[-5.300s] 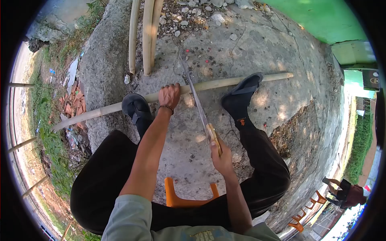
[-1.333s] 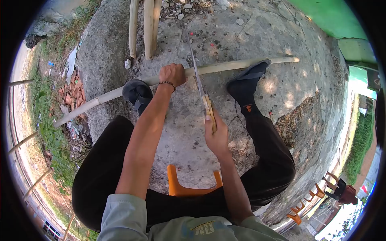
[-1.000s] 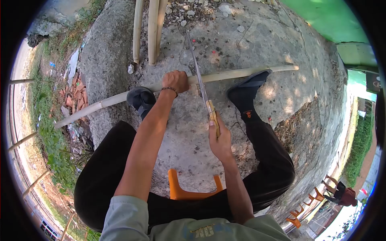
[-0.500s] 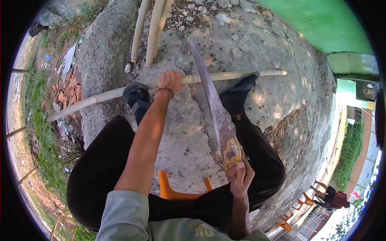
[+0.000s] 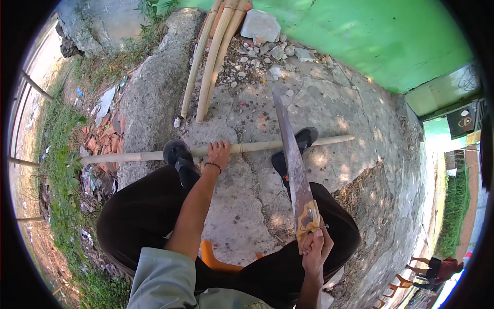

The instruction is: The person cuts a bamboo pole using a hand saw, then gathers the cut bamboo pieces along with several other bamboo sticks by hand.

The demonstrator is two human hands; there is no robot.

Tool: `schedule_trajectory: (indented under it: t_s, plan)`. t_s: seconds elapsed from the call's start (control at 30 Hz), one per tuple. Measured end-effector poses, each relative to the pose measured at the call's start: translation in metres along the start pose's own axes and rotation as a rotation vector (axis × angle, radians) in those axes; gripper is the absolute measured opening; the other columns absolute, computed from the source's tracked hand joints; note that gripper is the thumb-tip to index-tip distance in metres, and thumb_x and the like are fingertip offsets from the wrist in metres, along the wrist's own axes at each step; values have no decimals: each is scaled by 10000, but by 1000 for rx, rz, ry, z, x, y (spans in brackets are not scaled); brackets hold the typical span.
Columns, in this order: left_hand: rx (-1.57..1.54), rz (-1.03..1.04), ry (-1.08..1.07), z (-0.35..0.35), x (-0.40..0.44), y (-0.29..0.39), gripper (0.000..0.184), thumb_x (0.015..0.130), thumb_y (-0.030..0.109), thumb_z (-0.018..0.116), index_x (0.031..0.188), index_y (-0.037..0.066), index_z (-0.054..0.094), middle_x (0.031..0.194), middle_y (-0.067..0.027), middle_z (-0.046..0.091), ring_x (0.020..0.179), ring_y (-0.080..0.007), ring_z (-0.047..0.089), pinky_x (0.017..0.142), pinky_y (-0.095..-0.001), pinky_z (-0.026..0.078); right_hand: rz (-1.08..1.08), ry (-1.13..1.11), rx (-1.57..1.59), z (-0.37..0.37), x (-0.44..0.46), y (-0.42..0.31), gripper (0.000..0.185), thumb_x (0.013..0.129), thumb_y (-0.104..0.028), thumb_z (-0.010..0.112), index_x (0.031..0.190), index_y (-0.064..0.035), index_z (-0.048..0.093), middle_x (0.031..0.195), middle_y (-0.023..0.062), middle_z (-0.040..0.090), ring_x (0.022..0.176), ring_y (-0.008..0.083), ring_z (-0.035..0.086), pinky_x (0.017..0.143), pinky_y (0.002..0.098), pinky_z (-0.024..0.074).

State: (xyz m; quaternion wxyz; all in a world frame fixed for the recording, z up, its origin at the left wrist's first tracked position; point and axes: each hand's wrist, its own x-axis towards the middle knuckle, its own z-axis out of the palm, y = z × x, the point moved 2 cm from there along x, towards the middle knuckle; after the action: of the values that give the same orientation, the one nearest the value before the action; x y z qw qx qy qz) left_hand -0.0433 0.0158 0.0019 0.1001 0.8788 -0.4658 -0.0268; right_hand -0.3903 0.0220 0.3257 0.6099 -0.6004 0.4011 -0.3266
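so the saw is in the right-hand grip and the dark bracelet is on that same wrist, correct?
Not quite: the dark bracelet is on the left wrist, not the right one, as the head view shows. The saw is in the right-hand grip, as you say.

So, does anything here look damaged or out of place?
Yes, mostly the ground: the concrete is cracked, with a rough, broken-looking patch by the right knee. Past the concrete's left edge, red rubble and litter lie scattered, as if dumped. The pole and saw show no clear damage.
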Motion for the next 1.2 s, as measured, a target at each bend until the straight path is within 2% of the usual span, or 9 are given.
schedule_trajectory:
  t_s: [0.3, 0.47, 0.8, 0.9, 0.97, 1.07, 1.1, 1.13, 1.2]
  plan:
    - [76, -125, -188, 11, 12, 1, 238, 940, 248, 591, 1143, 127, 563, 1125, -92, 602, 1129, -277, 565, 991, -513, 394, 35, -97, -9, 16, -6, -28, 524, 1043, -204, 411, 1399, 179, 386, 490, -54, 340, 428, 31, 303, 425, 214, 294]
    - [6, -89, -127, -14, 7, 7, 373, 890, 343, 677, 1158, 108, 566, 1138, -97, 598, 1130, -268, 560, 974, -511, 402, 68, -92, 29, 33, 4, -29, 607, 1025, -261, 438, 1376, 228, 357, 468, -50, 328, 416, 39, 308, 434, 221, 273]
    - [-41, -108, -29, -4, -1, 5, 330, 876, 270, 684, 1135, 95, 576, 1107, -93, 611, 1100, -266, 578, 994, -511, 402, 22, -155, -27, 44, 1, -71, 626, 1002, -255, 452, 1399, 214, 333, 453, -52, 302, 421, 36, 300, 457, 207, 271]
    - [-13, -152, 110, -10, -8, 16, 301, 877, 231, 669, 1140, 113, 582, 1102, -84, 623, 1110, -260, 583, 997, -518, 402, -17, -223, -52, 16, -18, -81, 615, 1006, -259, 442, 1404, 199, 345, 546, 32, 469, 494, 66, 485, 475, 231, 397]
    - [-60, -145, 146, -26, -13, 17, 249, 888, 117, 592, 1133, 96, 557, 1078, -105, 627, 1091, -289, 601, 968, -518, 442, -220, -54, -663, -20, -46, -62, 601, 1007, -269, 428, 1381, 200, 384, 768, 165, 608, 703, 137, 662, 570, 292, 530]
    - [-71, -146, 96, -19, -12, 14, 261, 888, 116, 589, 1145, 99, 549, 1081, -113, 626, 1089, -286, 602, 943, -514, 459, -199, 5, -207, -17, -59, -79, 581, 1008, -254, 412, 1359, 208, 400, 986, 270, 619, 926, 226, 706, 700, 351, 585]
    - [-71, -148, 112, -24, -9, 11, 261, 888, 116, 589, 1145, 99, 549, 1081, -113, 626, 1089, -286, 602, 943, -514, 459, -276, -24, -382, -17, -60, -87, 550, 1008, -226, 398, 1355, 200, 419, 756, 162, 605, 686, 146, 655, 579, 300, 530]
    - [-76, -145, 71, -25, -12, 12, 267, 888, 110, 588, 1151, 98, 545, 1092, -116, 622, 1096, -287, 599, 933, -507, 466, -282, -20, -380, -14, -65, -92, 550, 1008, -226, 398, 1355, 200, 419, 756, 162, 605, 686, 146, 655, 579, 300, 530]
    - [-86, -138, 50, -30, -8, 13, 273, 887, 105, 588, 1157, 97, 540, 1103, -119, 619, 1104, -288, 595, 923, -499, 473, -182, -98, -15, -4, -67, -101, 550, 1012, -211, 401, 1391, 187, 385, 544, 29, 454, 481, 80, 457, 479, 245, 382]
